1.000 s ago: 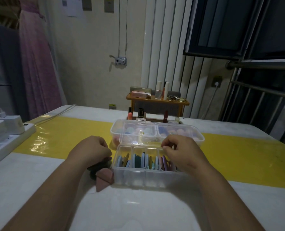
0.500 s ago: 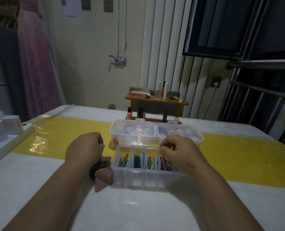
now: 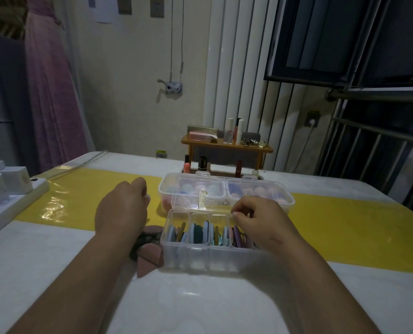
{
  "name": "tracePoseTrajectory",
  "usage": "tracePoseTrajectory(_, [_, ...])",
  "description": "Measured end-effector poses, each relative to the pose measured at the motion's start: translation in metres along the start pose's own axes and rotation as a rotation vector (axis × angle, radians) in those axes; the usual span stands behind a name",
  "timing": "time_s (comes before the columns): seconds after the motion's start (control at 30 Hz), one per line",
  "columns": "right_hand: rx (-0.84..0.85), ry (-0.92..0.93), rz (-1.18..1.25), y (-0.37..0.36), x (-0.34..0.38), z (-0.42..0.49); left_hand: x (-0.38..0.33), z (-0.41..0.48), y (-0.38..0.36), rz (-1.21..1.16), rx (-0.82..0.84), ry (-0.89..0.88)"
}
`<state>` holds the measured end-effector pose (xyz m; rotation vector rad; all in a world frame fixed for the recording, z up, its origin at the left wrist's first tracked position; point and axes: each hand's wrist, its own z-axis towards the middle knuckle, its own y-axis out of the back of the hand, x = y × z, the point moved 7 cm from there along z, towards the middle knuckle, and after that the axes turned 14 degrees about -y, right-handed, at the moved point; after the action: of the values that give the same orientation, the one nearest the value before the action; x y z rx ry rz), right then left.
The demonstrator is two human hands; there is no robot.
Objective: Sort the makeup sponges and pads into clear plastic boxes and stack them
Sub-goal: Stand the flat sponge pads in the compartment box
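Looking down from head height at a white table [image 3: 200, 309] crossed by a yellow strip [image 3: 345, 225]. A clear compartment box [image 3: 200, 259] sits in the centre, long axis running left to right, with its lid [image 3: 186, 202] tipped up at the far edge. Flat makeup pads [image 3: 197, 233] stand on edge inside, their faces turned left and right.

Loose brown pads [image 3: 150, 259] lie on the table, touching the box's left end. The nearest is teardrop-shaped, with its tip pointing toward the viewer.

The left hand [image 3: 122, 209] hovers just above and beyond them, so it is the nearer hand for picking them up. Its fingers are curled under, and any contents are hidden. The right hand [image 3: 261, 220] rests over the box's right end with fingertips bunched among the pads; it is unclear whether it pinches one.

Two closed sponge boxes [image 3: 285, 198] stand side by side just behind.
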<state>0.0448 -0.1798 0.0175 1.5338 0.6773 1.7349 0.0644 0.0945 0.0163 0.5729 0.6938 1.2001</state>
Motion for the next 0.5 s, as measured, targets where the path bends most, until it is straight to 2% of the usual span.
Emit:
tracePoseTrajectory(0.13, [-0.005, 0.002, 0.014, 0.000, -0.001, 0.001, -0.008, 0.001, 0.006, -0.042, -0.051, 0.006])
tracePoseTrajectory(0.37, [0.006, 0.006, 0.016, -0.001, -0.002, 0.002, -0.026, -0.001, 0.010, -0.392, -0.168, 0.005])
tracePoseTrajectory(0.5, [0.015, 0.046, 0.072, 0.000, 0.002, 0.001, -0.029, 0.000, 0.001, -0.720, -0.174, 0.042])
